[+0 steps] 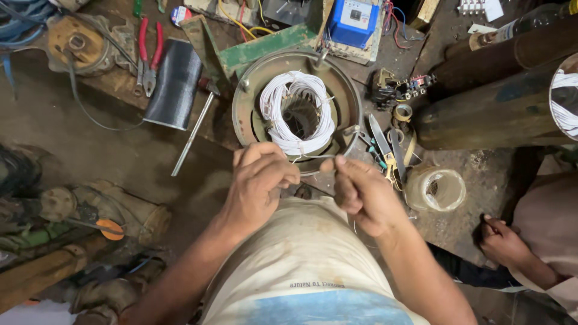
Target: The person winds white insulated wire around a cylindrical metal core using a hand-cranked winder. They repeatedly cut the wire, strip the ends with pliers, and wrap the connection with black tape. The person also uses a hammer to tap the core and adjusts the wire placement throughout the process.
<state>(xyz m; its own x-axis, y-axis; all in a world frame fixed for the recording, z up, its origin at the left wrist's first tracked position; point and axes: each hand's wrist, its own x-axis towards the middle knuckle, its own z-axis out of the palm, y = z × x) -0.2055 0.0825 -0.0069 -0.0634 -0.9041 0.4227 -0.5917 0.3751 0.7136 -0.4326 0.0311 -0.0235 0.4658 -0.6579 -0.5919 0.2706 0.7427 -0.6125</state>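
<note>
I see my left hand (257, 180) and my right hand (361, 194) held close together just below the round motor stator (296, 109), each with fingers pinched on the same thin white wire (313, 157) stretched between them. That wire leads up to the white winding coil (297, 112) sitting inside the stator housing. Scissors (385, 150) lie just right of the stator, with a clear tape roll (436, 189) beside them. Red-handled pliers (149, 57) and a black cylinder (174, 83) lie to the left. Another person's hand (503, 242) rests at the lower right.
</note>
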